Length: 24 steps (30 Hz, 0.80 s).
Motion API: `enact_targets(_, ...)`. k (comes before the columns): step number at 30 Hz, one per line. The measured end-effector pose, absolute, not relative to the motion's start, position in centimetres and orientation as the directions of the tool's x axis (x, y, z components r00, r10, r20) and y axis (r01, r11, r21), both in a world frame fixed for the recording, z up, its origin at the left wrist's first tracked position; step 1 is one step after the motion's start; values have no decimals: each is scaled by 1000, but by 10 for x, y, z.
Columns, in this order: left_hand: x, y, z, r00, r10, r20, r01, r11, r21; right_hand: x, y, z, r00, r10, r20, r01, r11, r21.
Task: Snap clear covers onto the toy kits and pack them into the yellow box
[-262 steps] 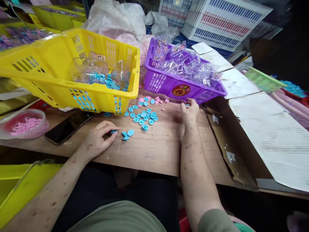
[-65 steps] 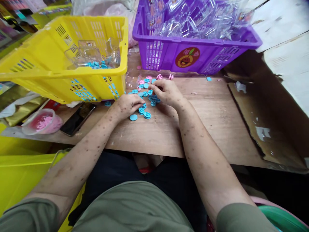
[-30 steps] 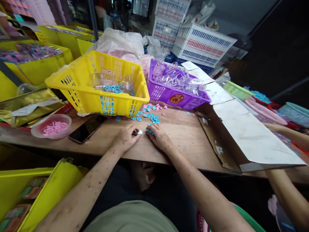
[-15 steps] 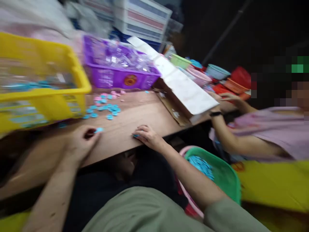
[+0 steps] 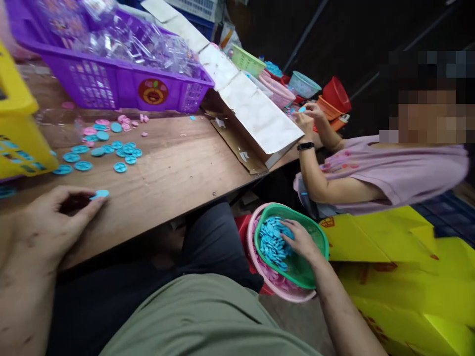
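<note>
Between thumb and fingertips, my left hand [image 5: 61, 217] pinches a flat blue disc [image 5: 100, 194] just above the wooden table [image 5: 174, 168]. Off the table's front edge, my right hand [image 5: 300, 238] reaches into a green basket [image 5: 309, 273], its fingers spread on a heap of blue pieces [image 5: 272, 242]; whether it grips one cannot be made out. The green basket rests in a pink basket [image 5: 291, 295] that holds pink pieces. Several round blue pieces [image 5: 107, 149] and small pink pieces [image 5: 126, 122] lie scattered beyond my left hand.
A purple basket [image 5: 126, 94] of clear plastic packages and a yellow basket [image 5: 25, 128] stand on the table. A white cardboard box [image 5: 256, 118] lies at its right. Beyond it, a person in a pink shirt [image 5: 356, 173] handles a blue piece. Yellow boxes [image 5: 401, 257] sit at right.
My right hand has left the table and moved right into the green basket. My left hand still holds its blue disc. The camera view has turned to the right.
</note>
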<state>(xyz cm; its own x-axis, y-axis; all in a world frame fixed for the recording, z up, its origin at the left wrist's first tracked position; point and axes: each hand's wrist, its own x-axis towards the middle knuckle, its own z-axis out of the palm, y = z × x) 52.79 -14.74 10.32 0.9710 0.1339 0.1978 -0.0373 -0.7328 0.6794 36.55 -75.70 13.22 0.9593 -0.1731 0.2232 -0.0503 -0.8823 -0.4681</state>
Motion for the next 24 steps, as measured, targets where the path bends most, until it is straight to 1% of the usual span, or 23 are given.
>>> enact_targets(2,529,-155,111,967,167,191,-16,-712,702,373,-757,137,936,-221,274,-75,-886,-459)
enact_targets(3,530,-156,112,966,153,209,-41,-709,704,384,-752,140,917,-248,314,-84,-886,-455)
enact_targets(5,534,-155,110,956,66,287,-150,-730,667,419,-732,147,871,-272,409,-62,-887,-457)
enact_targets(6,535,-154,107,946,26,323,-200,-739,644,441,-715,151,862,-246,444,-12,-884,-467)
enact_targets(7,537,-152,105,935,-6,354,-241,-745,622,464,-694,154,862,-190,470,70,-874,-481)
enact_targets(8,538,-150,102,923,-23,383,-269,-751,603,487,-670,157,872,-100,479,175,-850,-497)
enact_targets(11,537,-152,98,900,-33,434,-292,-785,546,553,-583,161,853,269,447,487,-721,-494)
enact_targets(13,533,-156,97,899,-27,438,-273,-815,510,593,-525,158,781,470,411,623,-629,-465)
enact_targets(14,531,-160,98,899,-21,437,-259,-830,493,612,-498,155,740,537,404,672,-590,-448)
enact_targets(16,529,-165,100,894,1,448,-229,-858,461,649,-451,147,669,616,416,742,-528,-413)
enact_targets(19,530,-171,103,895,58,441,-167,-874,455,693,-397,133,613,672,416,789,-493,-365)
enact_targets(22,532,-173,106,920,143,365,-64,-864,500,712,-371,115,611,709,352,789,-510,-342)
enact_targets(24,533,-174,107,930,207,304,17,-850,527,709,-370,105,606,745,280,789,-517,-332)
